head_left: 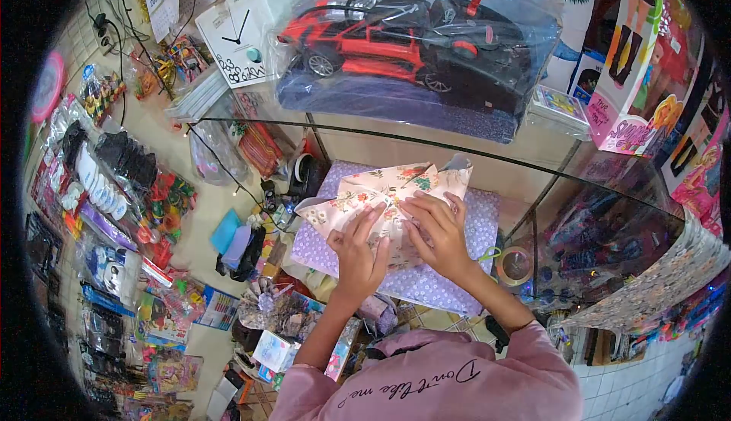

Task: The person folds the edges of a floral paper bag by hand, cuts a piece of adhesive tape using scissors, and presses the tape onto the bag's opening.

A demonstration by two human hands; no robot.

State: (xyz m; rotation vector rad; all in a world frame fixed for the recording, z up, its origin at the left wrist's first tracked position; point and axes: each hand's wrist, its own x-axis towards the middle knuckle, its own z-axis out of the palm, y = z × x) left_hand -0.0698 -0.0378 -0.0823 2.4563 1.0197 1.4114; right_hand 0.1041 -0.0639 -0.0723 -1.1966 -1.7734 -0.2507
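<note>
A sheet of pale pink floral wrapping paper (415, 180) lies in folds that gather toward its middle, with raised corners at the left and upper right. My left hand (358, 246) rests on its near left part, fingers bent a little and thumb apart. On the right side, my right hand (438, 234) presses the paper with its fingers stretched out. The fingertips of both hands are close to the gathered middle. Beneath the paper is a purple surface with small white flowers (464, 269). Whatever the paper may cover is hidden.
A roll of tape (515, 266) and a green-handled tool, perhaps scissors (489, 253), lie at the right. Ahead, a glass shelf edge (426, 144) runs below a wrapped red and black toy car (381, 44). Packaged goods (106, 177) crowd the left.
</note>
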